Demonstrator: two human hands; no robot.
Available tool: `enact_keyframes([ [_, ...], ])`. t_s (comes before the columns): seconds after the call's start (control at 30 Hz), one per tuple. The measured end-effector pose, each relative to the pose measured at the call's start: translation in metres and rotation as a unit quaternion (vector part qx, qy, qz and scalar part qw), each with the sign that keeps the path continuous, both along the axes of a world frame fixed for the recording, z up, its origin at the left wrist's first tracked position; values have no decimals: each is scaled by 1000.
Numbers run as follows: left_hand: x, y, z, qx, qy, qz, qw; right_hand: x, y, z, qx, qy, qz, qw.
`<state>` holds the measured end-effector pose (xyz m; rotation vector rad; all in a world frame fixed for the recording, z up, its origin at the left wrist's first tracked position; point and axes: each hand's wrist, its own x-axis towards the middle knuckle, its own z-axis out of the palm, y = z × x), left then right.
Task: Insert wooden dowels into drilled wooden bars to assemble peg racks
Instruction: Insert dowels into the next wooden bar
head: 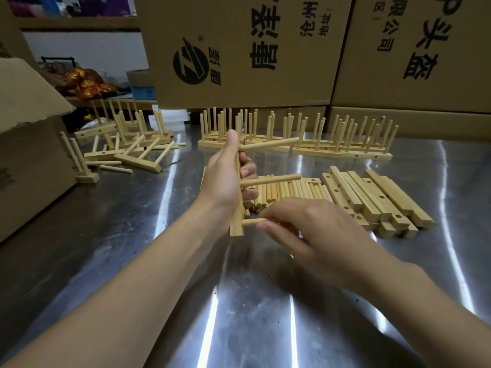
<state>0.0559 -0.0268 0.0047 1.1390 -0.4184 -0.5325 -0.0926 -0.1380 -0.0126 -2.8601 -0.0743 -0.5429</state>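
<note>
My left hand (225, 176) grips a drilled wooden bar (237, 221) held upright above the metal table. Two dowels stick out of it to the right, an upper dowel (271, 143) and a middle dowel (273, 179). My right hand (305, 229) pinches a third dowel (252, 222) whose left end meets the bar near its bottom. Behind my hands lies a pile of loose dowels (289, 191), and to the right a stack of drilled bars (372, 197).
Finished peg racks (305, 136) stand in a row at the back, more racks (127, 144) lie scattered at the left. Large cardboard boxes (265, 49) wall off the rear, another box (29, 144) sits at the left. The steel table (239, 314) shines in front.
</note>
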Motion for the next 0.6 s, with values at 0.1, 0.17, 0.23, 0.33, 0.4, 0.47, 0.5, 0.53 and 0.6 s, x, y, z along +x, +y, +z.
enact_keyframes([
  [0.1,-3,1,1,-6,1,-11,1000,5,3,-3,55,-13,27,998],
  [0.17,-5,1,1,-2,-17,-3,1000,6,4,-6,106,-24,40,993],
  [0.23,-7,1,2,-1,-32,3,999,6,5,-7,162,-34,48,985],
  [0.33,-9,2,4,-11,-31,14,999,5,8,-4,212,-27,51,975],
  [0.4,-10,3,4,-14,-32,23,999,5,8,-2,236,-16,51,970],
  [0.47,-11,3,4,-10,-44,31,998,6,8,-1,248,-7,50,967],
  [0.5,-12,3,4,-5,-56,36,998,5,9,-1,255,-4,47,966],
  [0.53,-12,2,4,-2,-67,41,997,5,9,-1,260,-1,45,965],
  [0.6,-13,2,5,3,-78,41,996,4,11,0,270,1,42,962],
])
